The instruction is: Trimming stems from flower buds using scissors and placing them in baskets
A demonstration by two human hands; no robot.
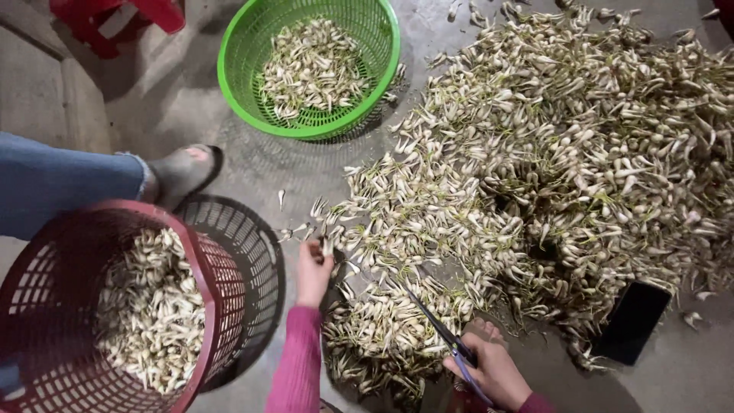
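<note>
Low in the frame, the left hand [314, 271] pinches one small bulb [327, 246], seemingly light and firm, while the right hand [493, 373] grips scissors [443, 333].

A grey concrete floor [191, 99] is carrying everything: a sprawling heap of pale bulbs [566, 145] is lying loose across its right side, a green basket [310, 65] and a dark red basket [115, 306] (both holding bulbs) are sitting at left, and a black phone [633, 321] is lying flat by the heap's lower edge.
</note>
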